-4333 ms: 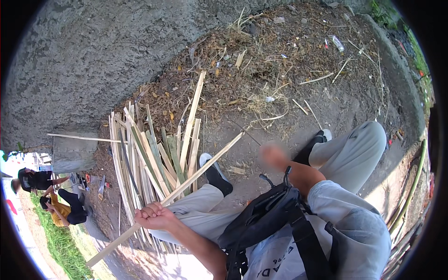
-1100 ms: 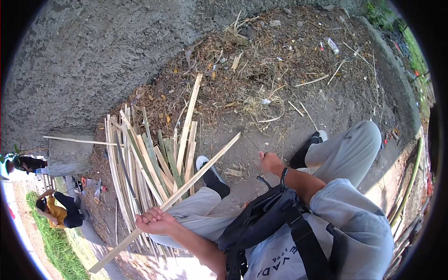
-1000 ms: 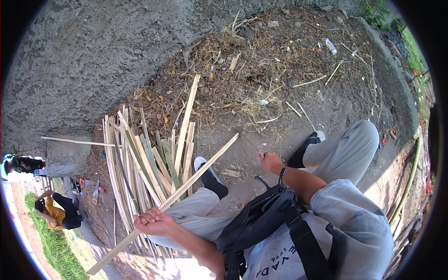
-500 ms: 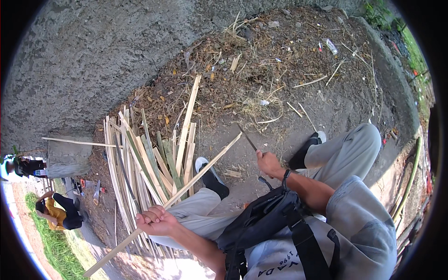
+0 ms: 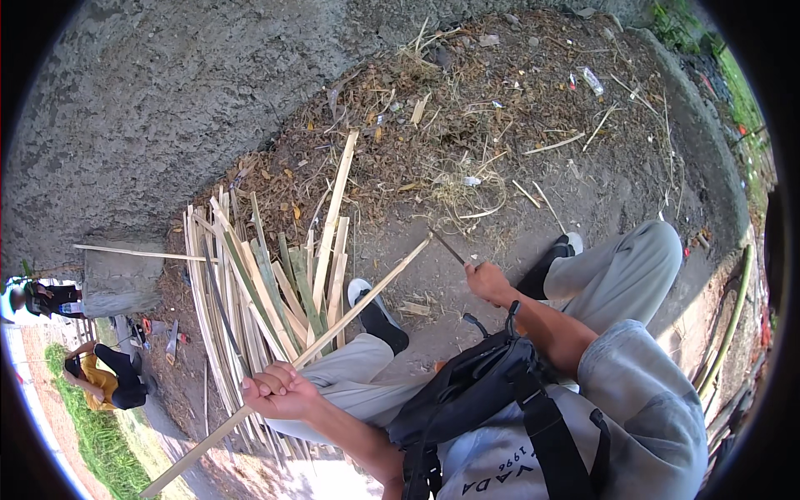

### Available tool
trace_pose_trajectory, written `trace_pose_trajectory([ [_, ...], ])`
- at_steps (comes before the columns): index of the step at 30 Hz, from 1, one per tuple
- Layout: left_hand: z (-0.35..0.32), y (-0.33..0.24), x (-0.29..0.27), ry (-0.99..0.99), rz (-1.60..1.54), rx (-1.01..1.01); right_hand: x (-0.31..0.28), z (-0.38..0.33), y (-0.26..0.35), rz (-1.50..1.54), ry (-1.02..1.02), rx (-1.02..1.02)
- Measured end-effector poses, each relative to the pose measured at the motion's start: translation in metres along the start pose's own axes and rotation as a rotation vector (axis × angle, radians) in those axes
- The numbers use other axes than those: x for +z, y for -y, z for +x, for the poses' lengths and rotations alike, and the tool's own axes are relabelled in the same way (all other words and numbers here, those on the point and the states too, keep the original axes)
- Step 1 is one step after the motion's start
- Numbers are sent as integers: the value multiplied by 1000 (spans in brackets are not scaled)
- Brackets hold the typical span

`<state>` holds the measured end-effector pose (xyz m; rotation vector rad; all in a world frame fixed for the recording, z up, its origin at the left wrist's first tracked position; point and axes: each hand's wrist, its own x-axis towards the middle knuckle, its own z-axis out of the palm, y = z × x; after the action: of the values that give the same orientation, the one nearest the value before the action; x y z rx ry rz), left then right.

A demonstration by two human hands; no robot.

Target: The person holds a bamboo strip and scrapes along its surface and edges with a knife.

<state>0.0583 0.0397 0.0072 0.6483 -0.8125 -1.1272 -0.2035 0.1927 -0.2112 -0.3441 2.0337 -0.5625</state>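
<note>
My left hand (image 5: 279, 392) is closed round a long pale bamboo strip (image 5: 372, 296), which slants from the lower left up toward the middle. My right hand (image 5: 488, 283) grips a knife (image 5: 448, 247) with a dark, narrow blade. The blade's tip lies at the strip's far end; whether it touches cannot be told. The knife's handle is hidden inside my fist. Beside my left leg lies a large bundle of split bamboo strips (image 5: 279, 292), some pale and some green.
A rough concrete wall (image 5: 192, 92) rises at the upper left. Dry leaves and shavings (image 5: 450, 142) cover the ground ahead. A black bag (image 5: 467, 375) hangs across my front. Two people are at the far left, one in a yellow top (image 5: 102, 383). A green pole (image 5: 729, 325) lies at right.
My right hand has shifted slightly to the right with the knife, and the blade tip sits closer to the strip's end. My left hand has barely moved.
</note>
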Motion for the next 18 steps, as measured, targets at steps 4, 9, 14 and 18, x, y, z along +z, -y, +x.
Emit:
trace_pose_trajectory([
  [4, -3, 0, 3, -15, 9, 7, 16, 24, -26, -102, -106, -95],
  [9, -5, -1, 6, 34, 16, 14, 8, 21, -17, -97, -14, -13],
  [14, -9, -1, 17, 95, 15, -1, 8, 25, -21, -161, -60, 40],
  [18, -12, -3, 31, 97, 30, -11, 2, 28, -16, -218, -134, 6],
])
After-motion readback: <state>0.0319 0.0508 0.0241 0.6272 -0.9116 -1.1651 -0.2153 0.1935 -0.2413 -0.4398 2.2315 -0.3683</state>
